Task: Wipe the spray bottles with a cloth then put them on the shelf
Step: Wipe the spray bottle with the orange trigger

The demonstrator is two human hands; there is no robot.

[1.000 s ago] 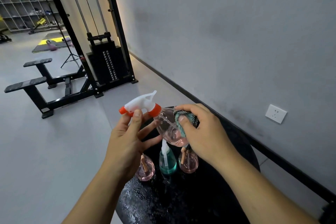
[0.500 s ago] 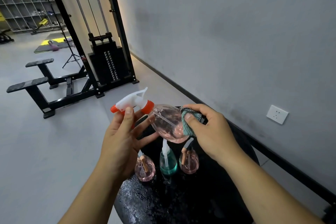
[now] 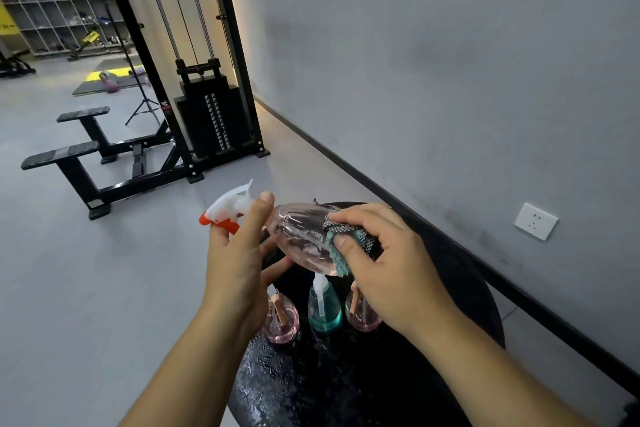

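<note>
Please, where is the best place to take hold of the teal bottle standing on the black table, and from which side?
Probably at the neck, from above. The teal bottle stands upright between two pink bottles on the black table, so its sides are crowded, while its white pump top points up freely.

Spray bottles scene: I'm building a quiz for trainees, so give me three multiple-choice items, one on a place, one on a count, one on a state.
1. Where do the small bottles stand?
A. on the black round table
B. on the floor
C. on a wall shelf

2. How many small bottles stand there?
A. one
B. three
C. five

3. How is the large pink spray bottle held?
A. upright
B. upside down
C. tilted on its side

Key: 1 A, they stand on the black round table. 2 B, two pink and a teal bottle. 3 C, the left hand holds the large pink spray bottle sideways while the right hand presses the cloth to it.
</note>
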